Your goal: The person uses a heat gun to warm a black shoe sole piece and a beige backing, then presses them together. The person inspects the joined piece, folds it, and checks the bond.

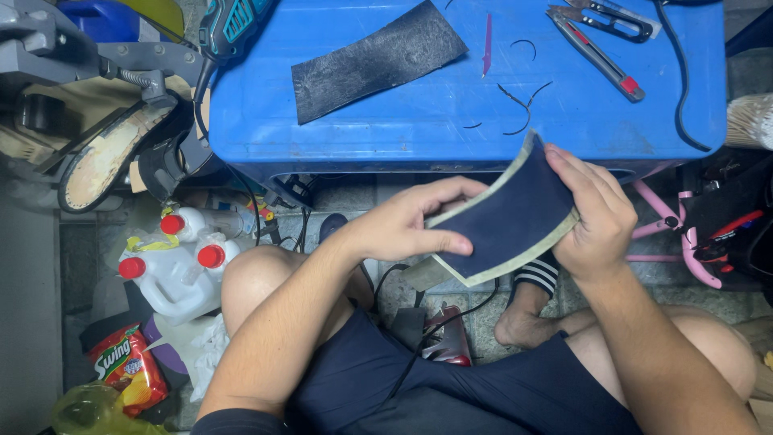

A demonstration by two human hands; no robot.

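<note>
a cramped tiled floor corner, seen from above, with a blue plastic table (386, 121) filling the upper middle of the frame. nearest, at the bottom, the person's bare knees and dark shorts; a black cable runs down between the legs. just above them, at centre, both hands hold a dark navy sheet with a pale backing (507, 221), curved like a shallow trough. the left hand (407, 225) pinches its lower left edge, thumb on top and fingers curled under; the right hand (592, 213) clasps the upper right edge, fingers wrapped over the rim. the sheet hangs in the air in front of the table's near edge, not touching it.

at lower left lie a red snack bag (127, 366) and white jugs with red caps (181, 258). further up, on the table, a black rubbery strip (374, 60) lies at an angle (well apart from the hands), with thin curved offcuts to its right and a utility knife with red tip (600, 56) at upper right. a shoe sole on a stand (101, 161) sits at upper left.
</note>
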